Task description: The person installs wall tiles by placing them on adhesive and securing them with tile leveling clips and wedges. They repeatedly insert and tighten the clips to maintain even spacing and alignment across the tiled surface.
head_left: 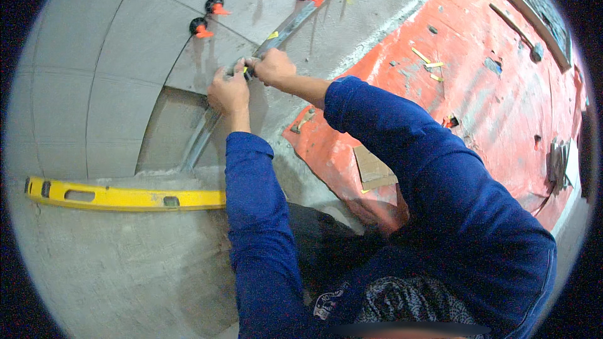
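Observation:
My left hand point(228, 94) is closed at the edge of the grey tiles point(157, 44), thumb and fingers drawn together beside a long metal strip point(295, 23). Just to its right, my right hand point(275, 68) is closed too, its fingers meeting the left ones. Between the fingertips shows a small dark piece point(249, 73) with a yellow bit on it; the fingers cover most of it and its kind cannot be made out. Black round tile levelers with orange handles, one of them a leveler point(199, 27) up and left of my hands, stand along the tile joints.
A yellow spirit level point(125, 196) lies at the lower left, partly behind my left forearm. An orange sheet point(402, 88) spreads on the right, bearing yellow strips point(428, 63), a cardboard piece point(374, 166), a long-handled tool point(518, 31) and a mortar-filled tray point(540, 9).

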A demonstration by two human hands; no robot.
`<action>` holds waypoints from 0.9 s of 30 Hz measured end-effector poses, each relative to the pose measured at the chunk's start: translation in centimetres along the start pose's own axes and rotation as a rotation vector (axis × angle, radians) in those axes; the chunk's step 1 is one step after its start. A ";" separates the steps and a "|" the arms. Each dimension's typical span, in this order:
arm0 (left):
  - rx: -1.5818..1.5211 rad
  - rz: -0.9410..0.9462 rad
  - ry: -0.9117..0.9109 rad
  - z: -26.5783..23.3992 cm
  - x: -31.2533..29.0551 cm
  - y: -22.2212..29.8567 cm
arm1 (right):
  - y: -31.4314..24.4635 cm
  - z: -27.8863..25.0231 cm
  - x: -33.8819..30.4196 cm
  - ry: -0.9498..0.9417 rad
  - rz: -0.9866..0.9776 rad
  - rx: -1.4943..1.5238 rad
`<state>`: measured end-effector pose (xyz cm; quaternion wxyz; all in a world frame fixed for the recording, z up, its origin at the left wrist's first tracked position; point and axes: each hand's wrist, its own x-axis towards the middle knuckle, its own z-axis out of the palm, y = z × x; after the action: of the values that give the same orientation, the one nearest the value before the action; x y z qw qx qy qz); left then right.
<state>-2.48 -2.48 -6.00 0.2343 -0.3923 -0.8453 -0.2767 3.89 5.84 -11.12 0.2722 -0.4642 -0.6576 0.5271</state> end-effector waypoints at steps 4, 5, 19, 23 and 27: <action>-0.075 0.081 0.036 -1.2 -0.2 -1.5 | 0.1 -0.4 0.0 -0.066 -0.037 0.029; -0.128 0.025 0.045 -2.0 -0.1 -2.2 | 0.2 -0.6 0.0 -0.109 -0.043 0.061; -0.871 -0.308 0.311 -8.8 4.2 -3.8 | -0.4 -1.2 -0.4 -0.131 -0.008 0.086; -0.876 -0.475 0.273 -8.8 4.3 -3.5 | -0.6 -1.3 -0.7 -0.121 -0.015 0.087; -1.004 -0.528 0.339 -8.0 4.8 -3.8 | -0.3 -1.1 -0.4 -0.132 -0.028 0.134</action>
<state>-6.84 -7.20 1.75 0.0751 -0.1820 -0.6308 -0.7505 4.91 5.97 -10.41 0.2662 -0.3998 -0.6440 0.5955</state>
